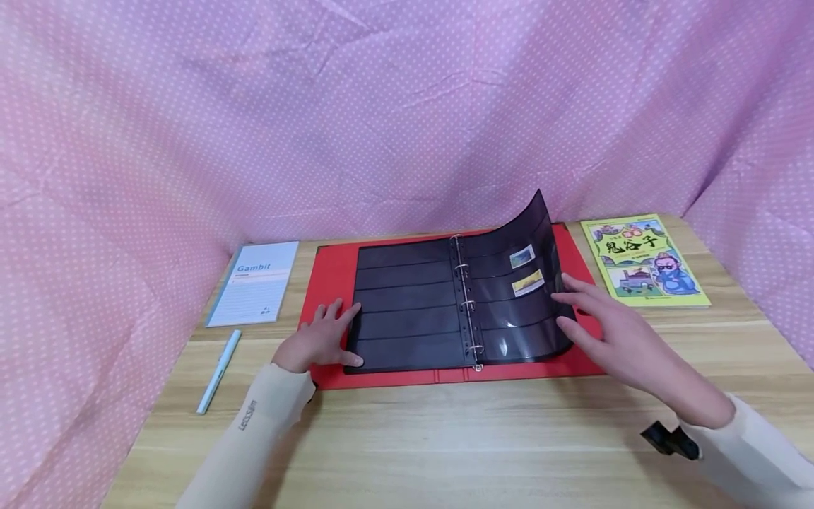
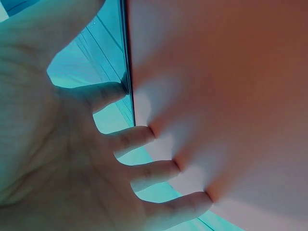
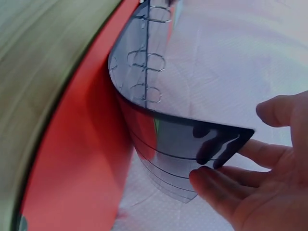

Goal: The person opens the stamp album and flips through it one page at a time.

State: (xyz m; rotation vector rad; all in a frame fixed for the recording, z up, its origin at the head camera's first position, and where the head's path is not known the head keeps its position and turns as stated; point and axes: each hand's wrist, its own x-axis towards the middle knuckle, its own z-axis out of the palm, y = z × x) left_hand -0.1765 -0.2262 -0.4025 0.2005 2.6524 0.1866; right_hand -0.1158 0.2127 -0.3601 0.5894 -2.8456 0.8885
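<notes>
A red ring binder (image 1: 332, 279) lies spread on the table with black pocket pages. Its left black page (image 1: 407, 290) is flat. The right black page (image 1: 502, 307) curves upward at its outer edge and bears two small stamps, a blue-green stamp (image 1: 522, 256) and a yellow stamp (image 1: 528, 283). My left hand (image 1: 321, 336) rests with spread fingers on the red cover, thumb and index finger at the left page's edge. My right hand (image 1: 610, 336) is at the raised page; in the right wrist view its fingertips (image 3: 204, 180) touch the glossy sheet (image 3: 168, 139), thumb apart from it.
A light-blue notebook (image 1: 254, 283) lies left of the binder, with a pale blue pen (image 1: 219, 371) below it. A yellow-green comic-style book (image 1: 645, 261) lies to the right. Behind the wooden table (image 1: 483, 445) hangs a pink dotted cloth (image 1: 394, 127).
</notes>
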